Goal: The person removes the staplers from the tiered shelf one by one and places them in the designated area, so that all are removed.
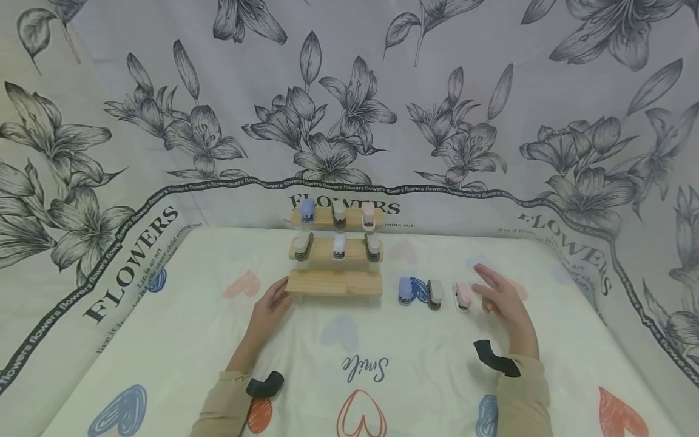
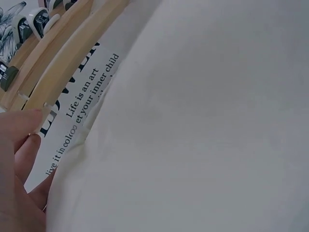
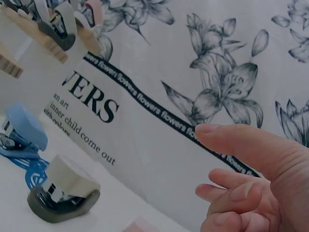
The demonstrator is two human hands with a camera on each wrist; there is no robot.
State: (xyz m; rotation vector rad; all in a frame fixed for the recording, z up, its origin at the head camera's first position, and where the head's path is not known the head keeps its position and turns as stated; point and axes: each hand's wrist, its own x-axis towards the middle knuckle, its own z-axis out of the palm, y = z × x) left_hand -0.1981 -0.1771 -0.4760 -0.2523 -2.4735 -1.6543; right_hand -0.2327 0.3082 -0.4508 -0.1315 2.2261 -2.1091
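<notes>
A three-tier wooden stand [image 1: 334,283] is at the middle of the table, its front step bare. At that step's left end, my left hand [image 1: 275,297] holds the corner; the left wrist view shows thumb [image 2: 21,121] and a finger against the wood. Small staplers occupy the two upper steps. To the right of the stand a blue stapler [image 1: 405,291], a grey stapler [image 1: 434,294] and a pink stapler [image 1: 462,297] form a row. Just right of the pink one hovers my right hand [image 1: 502,297], index finger extended, other fingers loosely bent, nothing held.
On the back step are a blue stapler [image 1: 308,210], a grey stapler [image 1: 339,213] and a pink stapler [image 1: 368,216]. The middle step bears a white stapler [image 1: 339,245] between two grey ones. A flower-printed curtain [image 1: 459,121] stands behind the cloth-covered table [image 1: 306,388].
</notes>
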